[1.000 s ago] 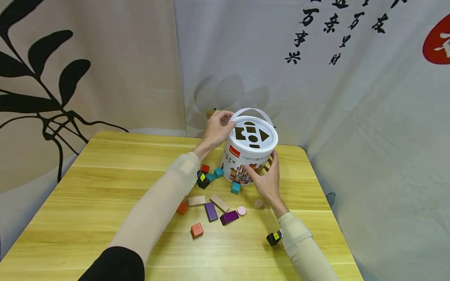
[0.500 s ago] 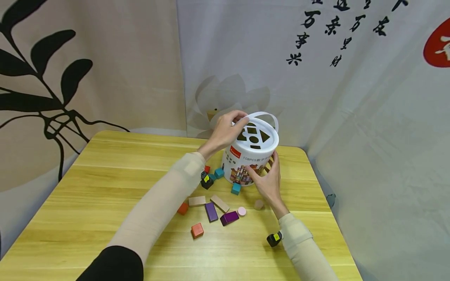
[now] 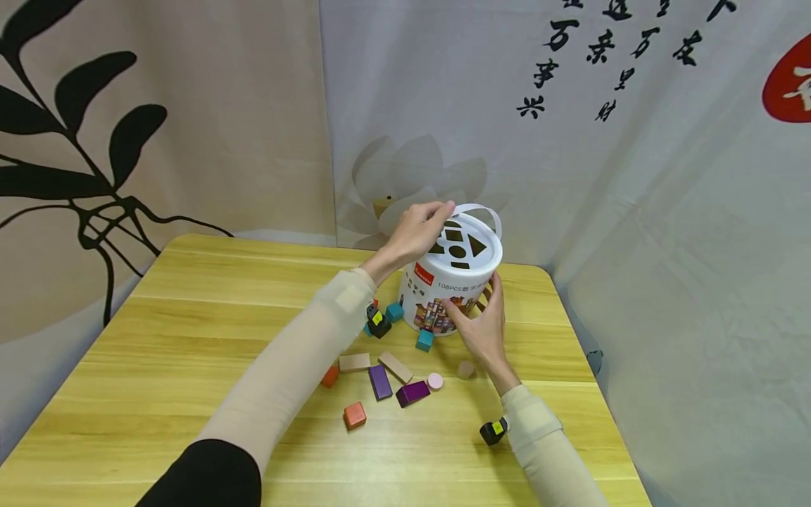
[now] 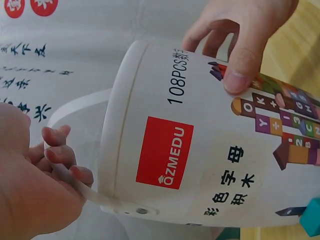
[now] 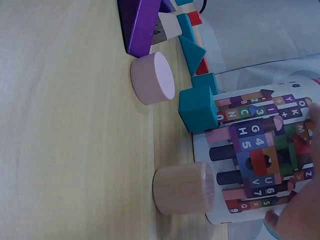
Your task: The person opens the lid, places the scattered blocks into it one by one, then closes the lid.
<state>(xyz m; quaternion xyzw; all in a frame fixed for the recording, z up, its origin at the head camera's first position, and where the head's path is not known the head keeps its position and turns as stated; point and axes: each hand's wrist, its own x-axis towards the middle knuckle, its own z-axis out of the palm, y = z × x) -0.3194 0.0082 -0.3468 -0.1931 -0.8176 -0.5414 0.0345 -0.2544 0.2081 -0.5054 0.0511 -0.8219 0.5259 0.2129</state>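
Note:
A white block bucket [image 3: 437,287] with a red label and printed toy-block pictures stands at the back of the table. Its lid [image 3: 489,260] has several shaped holes. Over the lid's left edge, my left hand [image 3: 415,234] holds the white carrying handle [image 3: 489,210]; in the left wrist view its fingers [image 4: 62,154] curl round that strap. My right hand [image 3: 484,331] grips the lower right side of the bucket, thumb on the printed front and the other fingers round the side. A teal cube [image 5: 196,110] lies right at the bucket's base.
Purple blocks [image 3: 381,382], plain wooden blocks [image 3: 396,367], a pink cylinder [image 3: 434,381], a wooden cylinder [image 3: 465,369] and orange cubes [image 3: 355,415] lie on the table [image 3: 158,352] in front. More teal blocks [image 5: 192,52] and red ones sit left of the bucket. A printed curtain [image 3: 253,141] hangs behind.
My left hand has moved to the right along the lid's edge, and the handle has swung to the right with it. My right hand and the bucket have stayed in place.

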